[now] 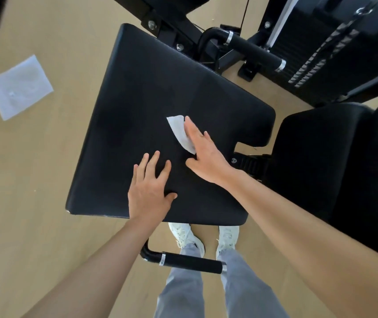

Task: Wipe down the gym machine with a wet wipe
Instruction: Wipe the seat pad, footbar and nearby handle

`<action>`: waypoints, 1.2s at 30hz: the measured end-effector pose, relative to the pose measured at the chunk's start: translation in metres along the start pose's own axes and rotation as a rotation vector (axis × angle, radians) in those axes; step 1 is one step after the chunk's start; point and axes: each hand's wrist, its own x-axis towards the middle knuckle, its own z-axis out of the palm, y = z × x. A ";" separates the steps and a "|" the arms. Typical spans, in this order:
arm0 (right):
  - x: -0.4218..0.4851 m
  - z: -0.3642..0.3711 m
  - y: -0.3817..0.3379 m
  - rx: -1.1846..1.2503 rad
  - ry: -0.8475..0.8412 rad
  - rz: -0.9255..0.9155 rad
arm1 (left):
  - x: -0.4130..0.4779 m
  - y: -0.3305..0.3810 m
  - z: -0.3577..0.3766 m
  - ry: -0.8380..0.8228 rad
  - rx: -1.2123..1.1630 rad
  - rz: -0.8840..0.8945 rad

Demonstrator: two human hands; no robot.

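The gym machine's black padded seat [151,83] fills the middle of the head view. A white wet wipe [178,129] lies flat on the pad near its centre. My right hand [204,152] presses down on the wipe with flat, spread fingers, covering its right part. My left hand [149,189] rests flat on the pad near its front edge, fingers apart, holding nothing.
A second black pad [321,157] stands to the right. Black handles sit behind the seat [252,50] and below its front edge [190,262]. The weight stack [335,51] is at the back right. A white packet [19,87] lies on the tan floor at left. My white shoes [227,237] stand under the seat.
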 end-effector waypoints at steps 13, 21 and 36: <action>-0.027 -0.009 0.025 0.040 0.310 0.102 | 0.050 0.010 0.005 0.008 0.180 0.427; -0.032 0.000 0.052 -0.378 0.231 0.108 | 0.105 0.016 -0.013 0.111 0.190 0.226; -0.023 -0.017 0.065 -0.563 0.111 0.037 | 0.164 0.038 -0.027 -0.095 0.363 0.490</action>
